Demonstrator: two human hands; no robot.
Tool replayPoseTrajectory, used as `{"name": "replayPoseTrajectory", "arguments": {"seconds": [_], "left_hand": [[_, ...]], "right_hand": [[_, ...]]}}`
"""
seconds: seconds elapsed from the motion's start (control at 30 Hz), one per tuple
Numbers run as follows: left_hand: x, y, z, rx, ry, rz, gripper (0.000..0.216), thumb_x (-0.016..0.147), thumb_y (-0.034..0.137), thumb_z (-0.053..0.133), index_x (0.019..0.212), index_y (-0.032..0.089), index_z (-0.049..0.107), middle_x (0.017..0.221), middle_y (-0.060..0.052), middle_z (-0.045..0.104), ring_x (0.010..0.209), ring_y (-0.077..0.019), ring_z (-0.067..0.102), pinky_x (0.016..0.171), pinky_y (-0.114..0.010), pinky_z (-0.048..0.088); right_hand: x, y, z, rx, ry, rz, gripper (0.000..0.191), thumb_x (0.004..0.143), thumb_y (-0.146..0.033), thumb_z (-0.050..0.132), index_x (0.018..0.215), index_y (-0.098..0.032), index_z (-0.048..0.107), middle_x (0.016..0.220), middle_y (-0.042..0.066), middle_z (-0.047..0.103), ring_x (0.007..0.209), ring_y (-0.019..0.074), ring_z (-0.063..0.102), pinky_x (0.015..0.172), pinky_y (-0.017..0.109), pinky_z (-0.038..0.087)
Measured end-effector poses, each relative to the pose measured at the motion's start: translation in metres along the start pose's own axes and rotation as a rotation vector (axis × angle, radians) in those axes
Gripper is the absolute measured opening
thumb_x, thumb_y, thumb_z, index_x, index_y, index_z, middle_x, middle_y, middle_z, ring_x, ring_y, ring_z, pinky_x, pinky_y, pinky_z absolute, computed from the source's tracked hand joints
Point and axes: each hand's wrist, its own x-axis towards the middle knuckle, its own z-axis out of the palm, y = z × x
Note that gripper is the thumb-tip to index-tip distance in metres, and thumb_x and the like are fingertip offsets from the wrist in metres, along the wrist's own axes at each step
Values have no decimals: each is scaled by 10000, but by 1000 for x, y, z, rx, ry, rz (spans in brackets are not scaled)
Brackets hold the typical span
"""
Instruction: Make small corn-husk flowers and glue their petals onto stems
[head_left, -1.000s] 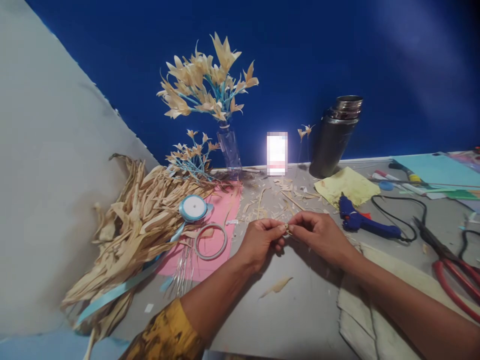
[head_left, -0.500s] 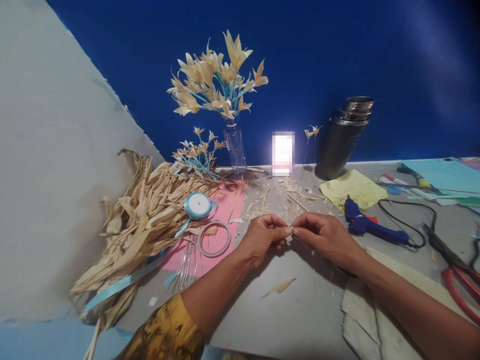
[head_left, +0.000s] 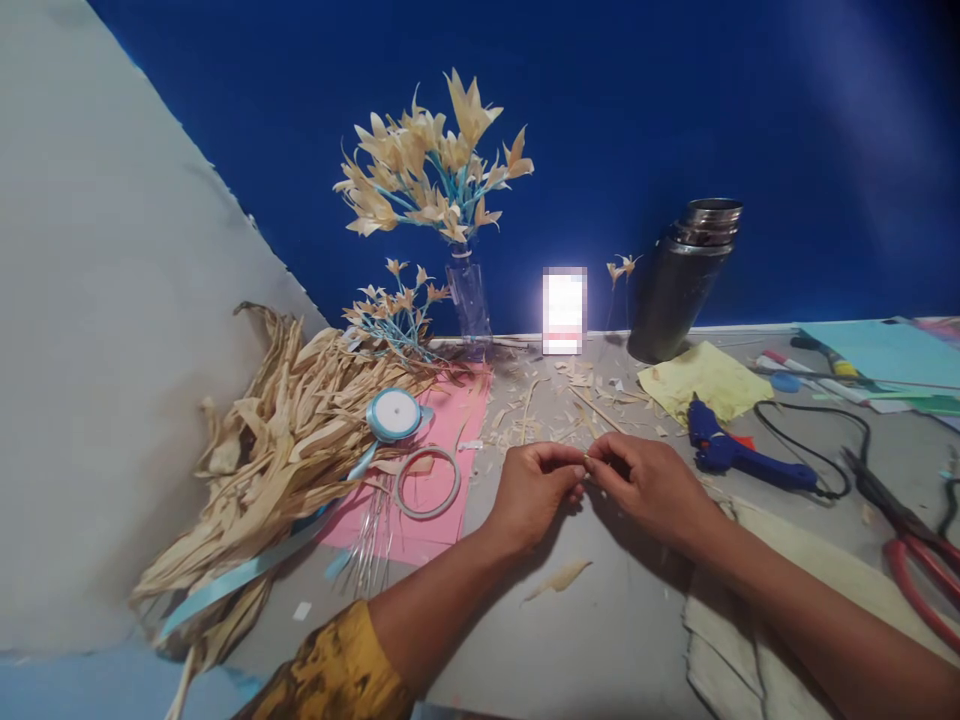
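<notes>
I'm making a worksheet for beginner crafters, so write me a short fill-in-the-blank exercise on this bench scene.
The scissors have ____ handles.
The paper beneath the grey ring is ____.
The clear bottle holds flowers with light ____ stems.
The glue gun lies nearer the ____ hand than the left hand.

Missing words: red; pink; blue; right.

Glossy metal flask neck
</notes>
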Motion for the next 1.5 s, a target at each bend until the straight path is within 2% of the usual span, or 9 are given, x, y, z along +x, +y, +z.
{"name": "replayPoseTrajectory", "arguments": {"seconds": [0.2,0.37,0.47,0.57,0.73,0.83,0.97,1.17,1.5], "left_hand": [[-2,1,0,143,56,121,58,672,161,717,700,145,765,642,-36,675,570,-119,546,578,-253,426],[-1,-2,-2,223,73,173,88,717,204,691,687,159,760,585,-24,643,552,-122,531,551,-244,394],[1,-2,-2,161,64,119,84,702,203,669,670,159,733,553,-10,613,491,-107,504,503,-237,380],[3,0,-2,105,73,93,64,687,211,669,656,160,694,571,-15,629,469,-99,509,482,-234,369],[2,3,-2,30,104,116,111,699,275,708,688,183,649,525,34,542,458,-91,479,494,-234,365],[0,5,-1,41,71,127,152,723,305,720,679,187,636,529,39,519,473,-86,449,499,-229,341],[-4,7,0,149,75,217,122,747,276,719,670,193,673,567,17,540,561,-111,467,539,-236,342],[-2,6,-3,130,47,217,103,778,279,677,725,199,639,623,14,595,537,-104,458,538,-242,353],[-1,8,-6,19,58,142,195,777,356,719,774,203,597,575,38,558,500,-85,457,515,-214,340]], "right_hand": [[1,-1,1,91,-31,28,173,861,-302,536,800,-228,679,736,27,730,674,205,624,638,312,403],[2,-6,-2,224,-31,118,180,817,-346,587,719,-225,677,621,8,683,601,187,595,577,298,399],[3,-8,-3,475,-100,277,152,785,-354,626,716,-220,645,553,-12,651,528,165,587,519,276,414],[4,-6,-2,782,-197,430,175,766,-370,666,730,-204,624,611,1,691,478,131,571,474,252,443],[5,-4,-1,1076,-275,479,262,741,-414,744,742,-187,612,639,4,693,414,72,454,409,207,366],[4,-6,-3,1106,-284,446,332,766,-486,747,737,-181,620,591,-7,661,400,69,435,409,207,352],[3,-9,-4,1048,-338,385,508,833,-660,630,664,-181,606,494,-10,606,356,77,421,404,225,345],[2,-4,-2,1012,-355,386,422,814,-602,687,818,-182,646,415,-78,535,294,46,308,350,183,180],[1,-8,-8,1014,-375,351,427,897,-579,577,899,-163,676,452,-61,568,322,52,328,377,186,238]]}}
